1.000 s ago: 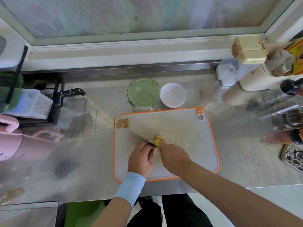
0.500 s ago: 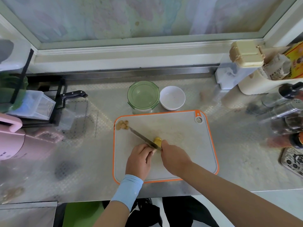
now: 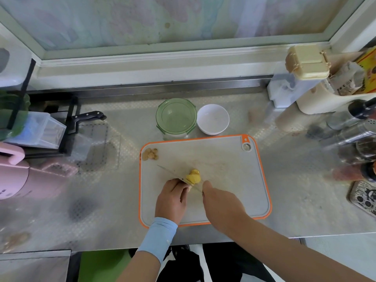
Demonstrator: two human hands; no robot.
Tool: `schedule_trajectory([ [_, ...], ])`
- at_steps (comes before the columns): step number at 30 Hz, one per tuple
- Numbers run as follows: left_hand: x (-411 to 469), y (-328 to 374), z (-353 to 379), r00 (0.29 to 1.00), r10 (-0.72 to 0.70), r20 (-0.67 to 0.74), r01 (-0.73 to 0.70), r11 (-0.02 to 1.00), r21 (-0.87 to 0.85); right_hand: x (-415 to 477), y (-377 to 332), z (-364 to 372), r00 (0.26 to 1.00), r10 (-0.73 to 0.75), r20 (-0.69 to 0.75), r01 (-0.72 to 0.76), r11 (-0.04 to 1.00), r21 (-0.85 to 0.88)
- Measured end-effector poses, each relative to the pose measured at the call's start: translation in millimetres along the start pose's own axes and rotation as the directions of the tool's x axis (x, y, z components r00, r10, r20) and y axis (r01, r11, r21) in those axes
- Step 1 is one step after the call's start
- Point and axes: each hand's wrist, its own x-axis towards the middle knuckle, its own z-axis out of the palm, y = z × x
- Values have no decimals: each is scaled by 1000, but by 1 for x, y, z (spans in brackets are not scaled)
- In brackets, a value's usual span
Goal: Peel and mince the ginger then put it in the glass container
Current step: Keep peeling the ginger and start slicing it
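The left hand's (image 3: 173,198) fingers are curled under, with their tips against the near side of the peeled yellow ginger (image 3: 194,177), pinning it to the board. A pale blue sleeve (image 3: 157,239) covers that wrist. The right hand (image 3: 221,202) is closed round the handle of a knife (image 3: 175,176), and the handle itself is hidden in the fist. The blade slants away to the upper left, lying between the left knuckles and the ginger.

All of this sits mid-board on the grey cutting board (image 3: 234,180) with its orange rim. A small heap of brownish peelings (image 3: 150,154) lies at the far left corner. Just beyond the board stand the glass container (image 3: 176,119), green lid on, and beside it a white bowl (image 3: 213,119), on the steel counter (image 3: 295,200).
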Motion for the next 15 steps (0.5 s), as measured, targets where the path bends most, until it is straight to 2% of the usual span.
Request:
schedule_trajectory([
  [5,-1,0,1,1000,4,-15,-4,1000,-11,-4,5,-2,1000,4,29,-5,999,47],
  [15,0,1,0,999,22,-29,-23,999,-22,-7,8,-4,1000,-16,20,15,1000,10],
])
